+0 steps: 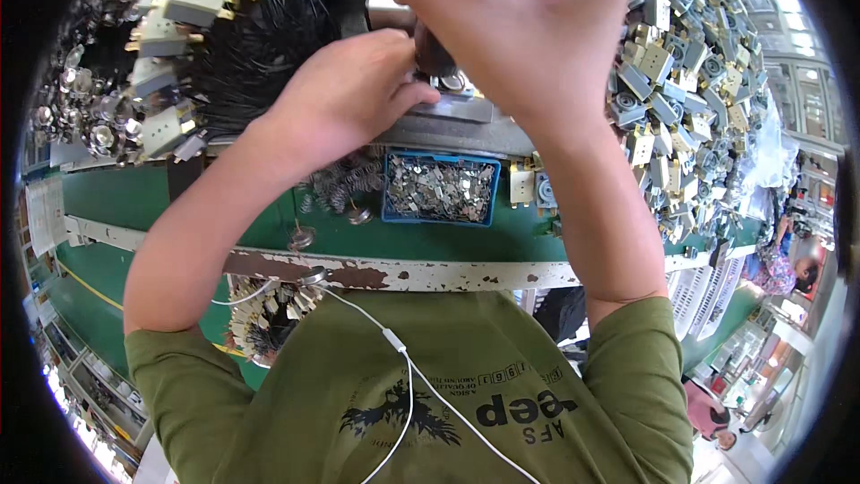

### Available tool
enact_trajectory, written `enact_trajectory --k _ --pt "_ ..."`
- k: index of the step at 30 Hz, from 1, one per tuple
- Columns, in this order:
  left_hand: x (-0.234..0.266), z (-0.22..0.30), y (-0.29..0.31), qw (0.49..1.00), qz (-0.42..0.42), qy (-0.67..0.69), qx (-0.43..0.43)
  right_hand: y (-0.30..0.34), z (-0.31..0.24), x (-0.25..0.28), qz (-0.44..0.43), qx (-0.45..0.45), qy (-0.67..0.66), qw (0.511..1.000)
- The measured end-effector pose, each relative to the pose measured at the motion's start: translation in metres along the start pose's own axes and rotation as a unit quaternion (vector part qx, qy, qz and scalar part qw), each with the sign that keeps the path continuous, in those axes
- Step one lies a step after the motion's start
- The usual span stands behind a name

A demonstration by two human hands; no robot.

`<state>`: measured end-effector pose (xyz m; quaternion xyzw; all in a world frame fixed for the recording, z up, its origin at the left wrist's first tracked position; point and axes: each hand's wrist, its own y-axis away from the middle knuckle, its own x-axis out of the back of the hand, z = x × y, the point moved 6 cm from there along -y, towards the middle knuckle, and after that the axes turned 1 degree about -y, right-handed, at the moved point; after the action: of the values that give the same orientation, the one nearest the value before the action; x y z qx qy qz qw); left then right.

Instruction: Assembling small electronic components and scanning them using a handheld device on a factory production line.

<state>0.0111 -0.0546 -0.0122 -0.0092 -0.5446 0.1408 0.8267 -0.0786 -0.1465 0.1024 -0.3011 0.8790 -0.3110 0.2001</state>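
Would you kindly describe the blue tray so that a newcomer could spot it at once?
On the green bench, look beyond the chipped white front edge, between the person's forearms. There sits a rectangular blue tray filled with small silvery metal pieces. Its blue rim sets it apart from the loose coiled springs to its left and the cream-and-gray parts to its right.

Across the chest of your olive-green fabric T-shirt (430,323) runs dark printed lettering: a few large, bold letters (528,408) on one side, with a row of small boxed characters (520,375) beside them and finer lines of text next to a dark, spread-winged printed figure (403,412). At the far left, a white rectangular sheet (45,215) carries marks too small for you to read.
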Motion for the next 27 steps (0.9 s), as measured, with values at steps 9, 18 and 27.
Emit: enact_trajectory --k 9,18,27 --pt "0.022 0.038 -0.001 0.986 0.023 -0.054 -0.154 -0.054 -0.024 0.04 -0.102 0.01 0.035 0.994" --pt "0.031 0.045 0.009 0.98 0.042 -0.103 -0.164 -0.062 0.003 0.063 -0.038 0.0 0.193 0.98" --pt "0.174 -0.076 0.006 0.946 0.143 -0.282 0.067 -0.006 -0.062 0.146 -0.129 0.064 -0.117 0.983"
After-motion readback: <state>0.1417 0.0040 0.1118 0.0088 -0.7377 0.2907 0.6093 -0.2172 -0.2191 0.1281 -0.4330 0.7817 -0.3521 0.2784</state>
